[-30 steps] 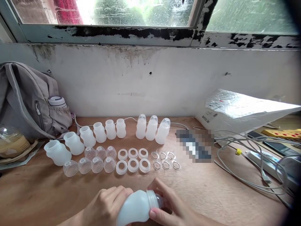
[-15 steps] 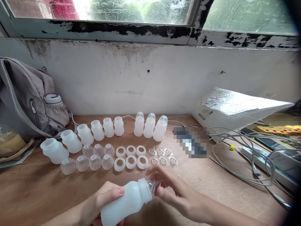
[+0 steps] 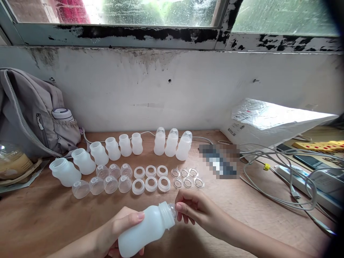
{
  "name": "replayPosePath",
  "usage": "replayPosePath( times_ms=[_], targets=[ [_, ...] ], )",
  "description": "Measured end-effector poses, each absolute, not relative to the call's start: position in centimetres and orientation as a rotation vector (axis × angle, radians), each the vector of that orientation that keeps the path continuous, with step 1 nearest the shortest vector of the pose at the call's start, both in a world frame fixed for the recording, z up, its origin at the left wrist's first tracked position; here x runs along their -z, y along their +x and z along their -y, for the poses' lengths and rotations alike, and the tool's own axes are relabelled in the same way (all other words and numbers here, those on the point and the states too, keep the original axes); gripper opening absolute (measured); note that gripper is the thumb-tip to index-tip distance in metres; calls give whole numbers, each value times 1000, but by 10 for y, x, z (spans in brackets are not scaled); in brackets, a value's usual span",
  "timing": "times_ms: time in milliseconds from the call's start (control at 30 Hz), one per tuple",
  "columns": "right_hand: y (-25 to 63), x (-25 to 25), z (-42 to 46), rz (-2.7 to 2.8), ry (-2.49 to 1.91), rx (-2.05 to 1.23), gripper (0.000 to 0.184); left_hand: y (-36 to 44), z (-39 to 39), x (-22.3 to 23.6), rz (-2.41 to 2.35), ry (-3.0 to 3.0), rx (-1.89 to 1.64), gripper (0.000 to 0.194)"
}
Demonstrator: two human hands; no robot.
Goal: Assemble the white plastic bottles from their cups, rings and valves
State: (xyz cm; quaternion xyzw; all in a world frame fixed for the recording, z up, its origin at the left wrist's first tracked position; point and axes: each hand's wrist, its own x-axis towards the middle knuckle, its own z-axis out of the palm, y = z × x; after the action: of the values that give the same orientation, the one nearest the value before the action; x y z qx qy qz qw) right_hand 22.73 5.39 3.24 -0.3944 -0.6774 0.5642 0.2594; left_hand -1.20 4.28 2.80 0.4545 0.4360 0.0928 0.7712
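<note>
My left hand (image 3: 120, 229) is wrapped round a frosted white baby bottle (image 3: 146, 229), which is tilted with its neck up to the right. At the neck sits a ribbed white collar (image 3: 166, 215), and a clear teat (image 3: 172, 210) sticks out of it. My right hand (image 3: 192, 208) pinches the teat's tip between thumb and fingers. Beyond my hands lie several clear domed caps (image 3: 110, 184), several white collar rings (image 3: 151, 184) and several clear teats (image 3: 188, 183). Open bottles (image 3: 99, 153) stand in a curved row at the left. Three capped bottles (image 3: 171, 145) stand behind the rings.
A grey backpack (image 3: 29, 111) and a lidded food tub (image 3: 13, 161) are at the left. A blurred-out item (image 3: 219, 162), tangled cables (image 3: 268, 190), a white power strip (image 3: 298, 182) and a silvery-white package (image 3: 268, 118) occupy the right. The wall (image 3: 134, 86) closes off the back.
My right hand's fingers have closed from a loose, spread pose into a pinch on the teat's tip. The bottle stays in my left hand, nearly where it was.
</note>
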Motion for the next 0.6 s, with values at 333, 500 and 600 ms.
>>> replayPosePath(
  times_ms=[333, 500, 600],
  targets=[
    [234, -47, -56, 1859, -1062, -1388, 21, -15, -45, -16, -826, 673, -123, 73],
    [234, -40, -60, 1719, -1154, -1605, 29, -13, -45, -15, -816, 624, -110, 75],
    [234, -35, -62, 1705, -1094, -1605, 29, -11, -46, -15, -841, 608, -112, 75]
  ],
)
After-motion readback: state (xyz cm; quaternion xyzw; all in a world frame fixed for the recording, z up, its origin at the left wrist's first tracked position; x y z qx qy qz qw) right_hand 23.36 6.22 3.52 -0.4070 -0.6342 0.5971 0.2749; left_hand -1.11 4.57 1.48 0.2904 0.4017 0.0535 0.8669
